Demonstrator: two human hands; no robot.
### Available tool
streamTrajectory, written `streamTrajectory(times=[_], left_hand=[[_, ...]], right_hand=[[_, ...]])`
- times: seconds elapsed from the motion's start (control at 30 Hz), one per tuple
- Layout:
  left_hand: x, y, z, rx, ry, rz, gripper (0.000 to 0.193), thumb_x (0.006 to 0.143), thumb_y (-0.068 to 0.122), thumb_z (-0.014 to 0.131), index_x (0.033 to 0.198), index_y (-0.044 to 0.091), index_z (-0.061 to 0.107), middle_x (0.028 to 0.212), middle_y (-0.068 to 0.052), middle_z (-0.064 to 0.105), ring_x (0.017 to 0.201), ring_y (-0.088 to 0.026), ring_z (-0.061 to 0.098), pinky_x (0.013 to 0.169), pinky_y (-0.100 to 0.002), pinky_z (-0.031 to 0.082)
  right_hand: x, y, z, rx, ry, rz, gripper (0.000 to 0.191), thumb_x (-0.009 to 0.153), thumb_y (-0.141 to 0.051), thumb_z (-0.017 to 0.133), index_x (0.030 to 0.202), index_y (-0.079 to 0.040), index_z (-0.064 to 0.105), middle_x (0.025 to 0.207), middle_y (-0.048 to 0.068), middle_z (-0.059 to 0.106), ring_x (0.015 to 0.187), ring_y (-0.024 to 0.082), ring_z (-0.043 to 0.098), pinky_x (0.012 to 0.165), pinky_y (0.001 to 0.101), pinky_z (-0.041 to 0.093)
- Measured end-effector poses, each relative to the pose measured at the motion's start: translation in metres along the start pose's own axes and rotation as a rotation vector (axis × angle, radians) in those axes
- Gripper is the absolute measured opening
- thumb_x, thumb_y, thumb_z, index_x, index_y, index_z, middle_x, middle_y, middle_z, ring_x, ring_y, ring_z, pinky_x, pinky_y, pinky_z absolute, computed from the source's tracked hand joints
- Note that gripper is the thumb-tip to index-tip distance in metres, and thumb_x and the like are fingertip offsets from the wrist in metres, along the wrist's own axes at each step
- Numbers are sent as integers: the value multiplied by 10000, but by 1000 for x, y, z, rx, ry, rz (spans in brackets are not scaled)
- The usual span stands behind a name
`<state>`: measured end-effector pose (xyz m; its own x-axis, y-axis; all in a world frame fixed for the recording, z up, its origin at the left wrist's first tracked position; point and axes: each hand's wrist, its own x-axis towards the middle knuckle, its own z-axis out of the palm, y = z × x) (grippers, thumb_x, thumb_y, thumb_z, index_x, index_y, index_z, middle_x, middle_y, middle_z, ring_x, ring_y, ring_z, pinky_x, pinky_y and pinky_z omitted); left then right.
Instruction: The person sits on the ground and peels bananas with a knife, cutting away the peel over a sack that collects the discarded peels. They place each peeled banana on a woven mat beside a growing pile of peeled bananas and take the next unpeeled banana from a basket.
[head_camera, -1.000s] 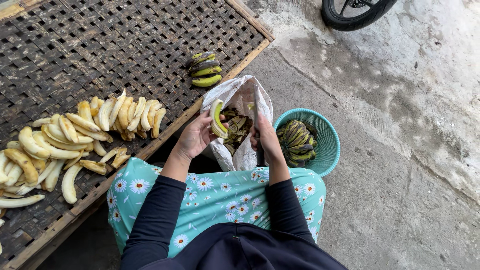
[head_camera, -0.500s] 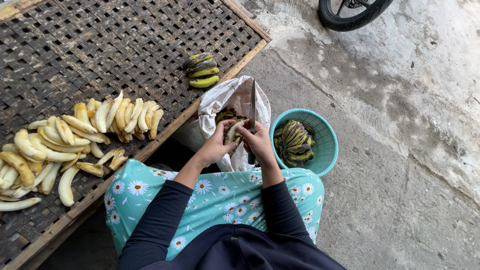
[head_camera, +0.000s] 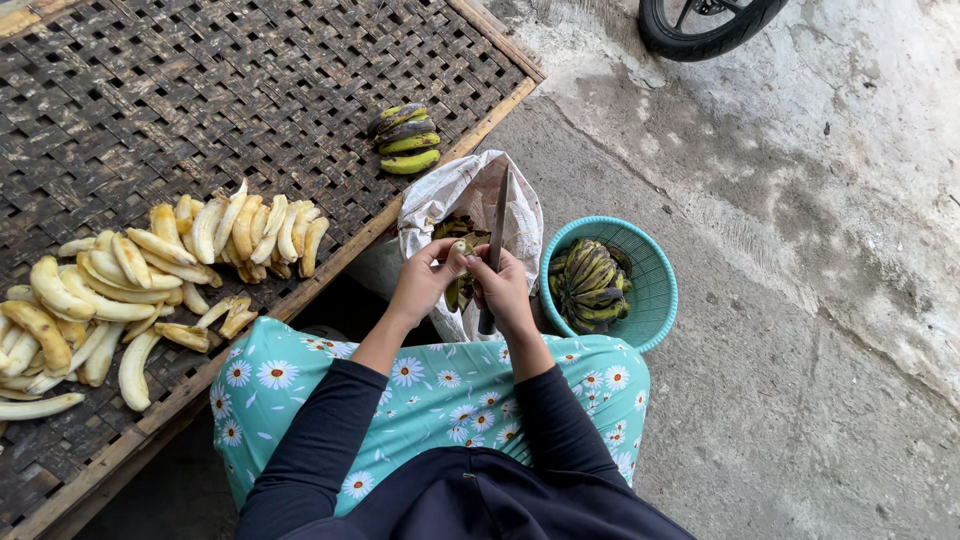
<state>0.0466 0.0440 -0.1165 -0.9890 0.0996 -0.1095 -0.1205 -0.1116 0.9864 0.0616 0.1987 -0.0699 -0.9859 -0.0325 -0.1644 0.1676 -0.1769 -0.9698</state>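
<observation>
My left hand (head_camera: 425, 282) and my right hand (head_camera: 503, 288) meet over a white sack (head_camera: 465, 205) that holds banana peels. Between them is a small banana (head_camera: 458, 262), partly peeled, held by my left hand. My right hand grips a knife (head_camera: 496, 240) whose blade points away from me over the sack. Both arms wear dark sleeves above a turquoise flowered skirt (head_camera: 440, 390).
Several peeled bananas (head_camera: 150, 270) lie on a woven bamboo tray (head_camera: 200, 100) to the left, with a small bunch of unpeeled bananas (head_camera: 405, 138) near its edge. A teal basket (head_camera: 650, 290) of unpeeled bananas stands to the right. A wheel (head_camera: 705, 25) stands on the concrete floor.
A peeled banana was in my left hand a second ago. Now both hands have come together on another banana, and the knife blade stands up over the sack.
</observation>
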Motion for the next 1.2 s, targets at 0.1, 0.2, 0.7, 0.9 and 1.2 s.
streamTrajectory(times=[0.1, 0.2, 0.7, 0.9, 1.2], left_hand=[[-5, 9, 2, -164, 6, 51, 260, 998, 233, 671, 1175, 46, 637, 1073, -14, 672, 940, -112, 647, 779, -265, 543], [1, 25, -6, -575, 108, 32, 199, 1068, 242, 551, 1145, 62, 588, 1132, -32, 659, 989, -133, 651, 823, -298, 568], [14, 6, -56, -1039, 133, -204, 174, 1105, 238, 519, 1104, 77, 583, 1019, -73, 628, 934, -203, 661, 901, -418, 592], [14, -5, -71, -987, 210, -226, 171, 1062, 248, 508, 1097, 100, 586, 988, -112, 679, 901, -215, 698, 874, -387, 603], [1, -27, -69, -916, 117, -198, 101, 999, 145, 645, 1052, 81, 587, 1008, -85, 692, 936, -199, 726, 864, -351, 643]], right_hand=[[-4, -3, 9, -8, 2, -14, 135, 972, -130, 713, 1024, -27, 643, 635, -23, 542, 468, 55, 467, 401, 241, 356], [-1, -9, 22, 110, 64, -6, 124, 963, -108, 684, 1042, -39, 618, 679, -14, 559, 482, 66, 493, 408, 248, 389], [-2, -3, 20, 525, -33, 57, 114, 990, -103, 658, 982, -80, 546, 644, -20, 477, 500, 81, 448, 420, 251, 367], [2, 21, -4, 800, -205, 57, 186, 1000, -200, 599, 877, -61, 587, 574, 15, 472, 451, 152, 436, 453, 280, 387], [-9, 11, 16, 153, 62, -173, 176, 980, -36, 591, 1153, -54, 564, 764, -3, 570, 529, 82, 511, 431, 244, 409]])
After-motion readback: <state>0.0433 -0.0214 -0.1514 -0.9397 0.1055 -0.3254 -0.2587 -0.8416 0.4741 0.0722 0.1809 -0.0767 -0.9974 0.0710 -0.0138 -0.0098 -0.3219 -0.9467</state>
